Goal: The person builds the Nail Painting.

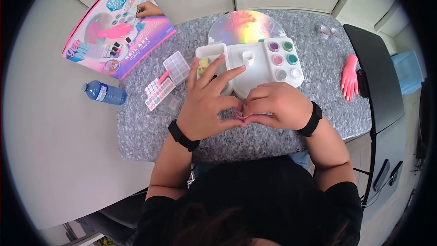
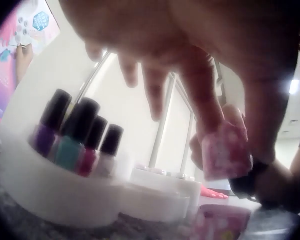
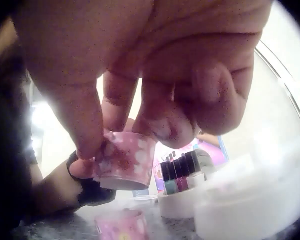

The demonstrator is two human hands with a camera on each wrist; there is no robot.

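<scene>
A small pink patterned piece with white spots (image 2: pixel 225 155), thin and curved like a bent strip, is between both hands near the front of the table. My left hand (image 1: pixel 205 105) pinches it with thumb and index finger, its other fingers spread out. From the other side, the thumb and fingers of my right hand (image 1: pixel 277 107) pinch it too, the remaining fingers curled in. Below the hands lies a second pink patterned piece (image 3: pixel 122 227). Just beyond them stands a white plastic tray (image 1: pixel 236 75) with several black-capped nail polish bottles (image 2: pixel 72 135) in its left part.
The tray's right side holds several glitter jars (image 1: pixel 277 59); a shiny rounded panel (image 1: pixel 248 25) rises behind. Left are a divided clear case (image 1: pixel 176 67), a sticker sheet (image 1: pixel 160 94), a water bottle (image 1: pixel 104 92) and a nail art box (image 1: pixel 118 27). A pink model hand (image 1: pixel 349 78) lies right.
</scene>
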